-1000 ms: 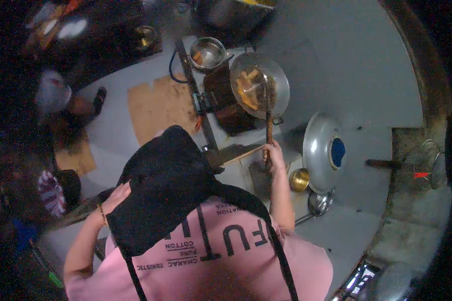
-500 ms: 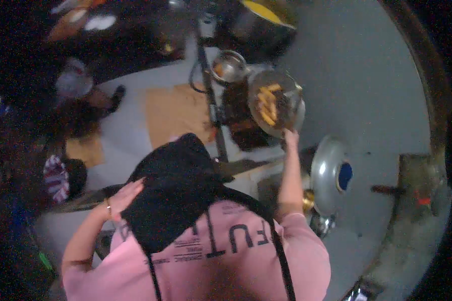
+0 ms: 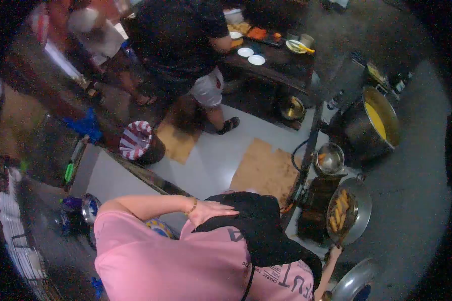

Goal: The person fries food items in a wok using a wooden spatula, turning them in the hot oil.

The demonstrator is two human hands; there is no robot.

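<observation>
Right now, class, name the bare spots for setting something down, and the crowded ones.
Bare floor lies between the cardboard sheets; a pale surface is free between the striped bin and pink sleeve. Beyond the right hand it's crowded: pan, bowl and large pot stand close.

Printed in large dark capitals across the chest of my pink short-sleeved T-shirt (image 3: 171, 268), the letters "FUT" (image 3: 297, 282) show upside down and aslant from my own viewpoint, cut off by my black cloth apron (image 3: 266, 220). Smaller capitals nearby on the shirt spell "CHARAC", with short lines beside it too fine to read surely. Another big dark character (image 3: 234, 234) meets the apron's edge, too incomplete for me to name.
</observation>
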